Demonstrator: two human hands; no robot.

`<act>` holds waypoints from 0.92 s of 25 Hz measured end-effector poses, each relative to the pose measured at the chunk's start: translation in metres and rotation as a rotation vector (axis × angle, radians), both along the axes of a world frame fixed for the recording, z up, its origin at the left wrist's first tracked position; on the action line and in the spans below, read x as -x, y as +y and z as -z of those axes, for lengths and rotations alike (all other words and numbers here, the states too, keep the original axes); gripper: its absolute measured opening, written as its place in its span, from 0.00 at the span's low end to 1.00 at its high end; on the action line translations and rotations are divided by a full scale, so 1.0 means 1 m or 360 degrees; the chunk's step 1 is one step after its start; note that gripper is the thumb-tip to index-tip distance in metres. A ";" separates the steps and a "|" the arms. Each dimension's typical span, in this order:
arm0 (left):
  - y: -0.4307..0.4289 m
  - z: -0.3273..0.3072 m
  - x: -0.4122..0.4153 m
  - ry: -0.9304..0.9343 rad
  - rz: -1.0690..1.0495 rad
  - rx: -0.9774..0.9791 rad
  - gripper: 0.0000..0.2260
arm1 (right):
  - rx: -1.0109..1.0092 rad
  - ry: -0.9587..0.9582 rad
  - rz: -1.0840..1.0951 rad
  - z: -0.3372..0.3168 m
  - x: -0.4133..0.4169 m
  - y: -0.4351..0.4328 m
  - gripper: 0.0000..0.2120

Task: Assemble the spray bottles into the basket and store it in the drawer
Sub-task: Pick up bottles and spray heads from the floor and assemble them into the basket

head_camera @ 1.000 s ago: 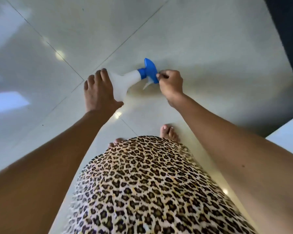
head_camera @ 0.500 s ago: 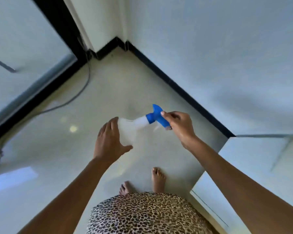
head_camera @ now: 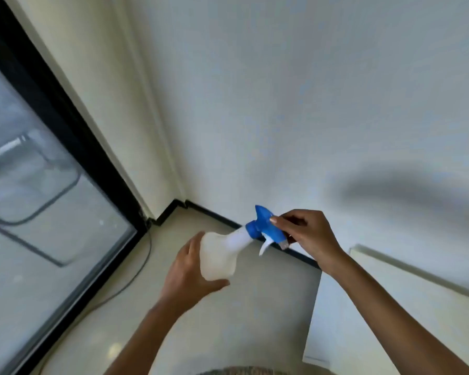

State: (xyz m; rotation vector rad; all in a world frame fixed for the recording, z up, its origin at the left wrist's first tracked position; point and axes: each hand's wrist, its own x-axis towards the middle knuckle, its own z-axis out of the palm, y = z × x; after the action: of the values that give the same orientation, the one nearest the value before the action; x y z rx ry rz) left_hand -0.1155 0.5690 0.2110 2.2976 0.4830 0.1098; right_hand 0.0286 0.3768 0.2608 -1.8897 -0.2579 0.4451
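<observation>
- Translucent bottle (head_camera: 218, 255) gripped by left hand (head_camera: 186, 277); right hand (head_camera: 309, 234) pinches blue spray head (head_camera: 266, 227)
- Step judged: fitting head; next, tighten fully, then locate basket

We have one wide-angle view, worn on the person's head, facing forward and down into a room corner. It sits close: both forearms rise from the bottom edge, left hand (head_camera: 186, 272) and right hand (head_camera: 309, 236) mid-frame on the spray bottle (head_camera: 220, 255). Wall (head_camera: 309, 90) above, floor (head_camera: 255, 307) below, glass door (head_camera: 38, 212) left.
</observation>
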 end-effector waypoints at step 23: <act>-0.530 -0.083 -0.004 -0.0025 0.1013 0.0589 0.30 | -0.0359 -0.0125 0.0635 -0.093 0.126 -0.548 0.10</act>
State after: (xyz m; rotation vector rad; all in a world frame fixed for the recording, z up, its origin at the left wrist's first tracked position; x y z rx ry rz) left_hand -0.1110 0.0388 0.2937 1.9762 -0.2351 -0.2545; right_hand -0.0974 -0.1716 0.3534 -1.6847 0.0204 0.0675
